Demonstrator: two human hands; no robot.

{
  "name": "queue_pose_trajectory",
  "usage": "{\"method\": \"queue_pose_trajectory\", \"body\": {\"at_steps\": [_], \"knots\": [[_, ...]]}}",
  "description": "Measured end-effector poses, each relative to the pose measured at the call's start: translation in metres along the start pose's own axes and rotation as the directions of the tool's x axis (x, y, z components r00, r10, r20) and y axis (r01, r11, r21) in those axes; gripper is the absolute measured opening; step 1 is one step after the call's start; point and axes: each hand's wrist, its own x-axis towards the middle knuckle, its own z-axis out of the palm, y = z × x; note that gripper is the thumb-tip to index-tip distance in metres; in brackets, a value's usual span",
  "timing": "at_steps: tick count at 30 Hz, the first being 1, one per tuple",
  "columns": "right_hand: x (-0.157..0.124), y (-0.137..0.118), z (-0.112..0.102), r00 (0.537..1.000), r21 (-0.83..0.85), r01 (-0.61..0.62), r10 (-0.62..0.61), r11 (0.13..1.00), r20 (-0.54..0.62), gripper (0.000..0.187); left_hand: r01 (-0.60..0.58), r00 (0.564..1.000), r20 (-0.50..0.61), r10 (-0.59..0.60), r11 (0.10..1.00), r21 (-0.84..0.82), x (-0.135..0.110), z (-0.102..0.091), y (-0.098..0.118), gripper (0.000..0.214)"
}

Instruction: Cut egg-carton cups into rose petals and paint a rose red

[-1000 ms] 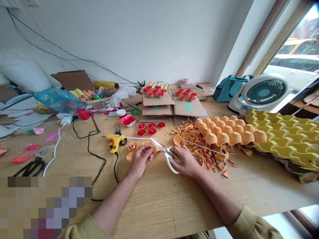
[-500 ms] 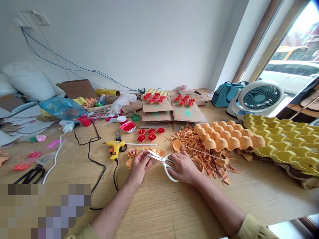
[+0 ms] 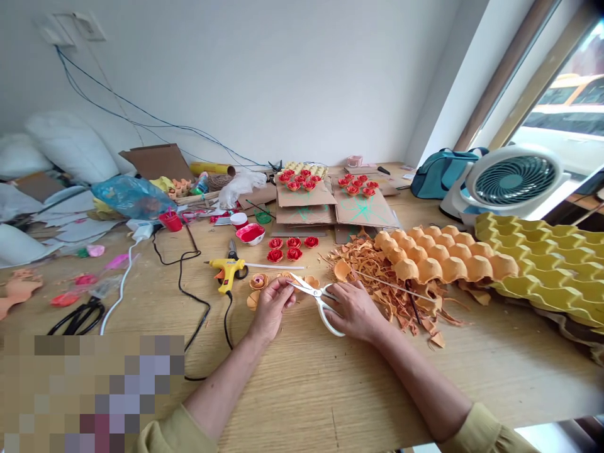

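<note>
My right hand (image 3: 355,309) is closed around the handles of white-handled scissors (image 3: 329,316), whose blades point left, slightly apart. The blade tips reach the fingers of my left hand (image 3: 272,307), which is pinched closed; whatever it holds is mostly hidden. Just beyond that hand lie orange egg-carton flower cups (image 3: 258,282), partly covered by my fingers. A yellow glue gun (image 3: 227,272) rests left of them, with a pair of dark-handled shears (image 3: 233,250) behind it. Several red-painted carton roses (image 3: 293,243) sit farther back, near a bowl of red paint (image 3: 250,234).
Orange carton scraps (image 3: 365,270) are heaped to the right, beside an orange egg tray (image 3: 443,255) and yellow egg trays (image 3: 550,264). More roses stand on cardboard pieces (image 3: 306,195) at the back. A black cord (image 3: 191,297) crosses the left side. A white fan (image 3: 514,176) stands far right.
The whole view has shifted a little, so everything appears slightly farther right. Both hands stay together at the scissors, with the blades still by the left fingertips.
</note>
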Motion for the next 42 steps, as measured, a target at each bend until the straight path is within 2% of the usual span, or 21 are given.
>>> {"method": "queue_pose_trajectory", "body": {"at_steps": [7,15,34,42], "knots": [[-0.0003,-0.0023,-0.0006,0.999,0.029,0.037,-0.037,0.999,0.003,0.021,0.015,0.999,0.032,-0.014,1.000,-0.021,-0.0006,-0.0004,-0.0030,0.033],[-0.0011,-0.0043,-0.0014,0.999,0.076,0.049,-0.049,0.996,0.007,0.022,0.039,0.990,0.133,-0.047,0.997,0.063,-0.0042,-0.0006,-0.0079,0.027],[0.0005,-0.0083,0.0004,0.997,0.089,0.082,-0.082,0.993,0.001,0.021,0.015,0.992,0.120,-0.023,0.998,0.062,-0.0042,-0.0009,-0.0074,0.029],[-0.0008,-0.0082,0.0012,0.997,0.070,0.081,-0.081,0.994,0.001,0.026,0.000,0.988,0.153,-0.008,0.999,0.054,-0.0060,0.0006,-0.0042,0.024]]}}
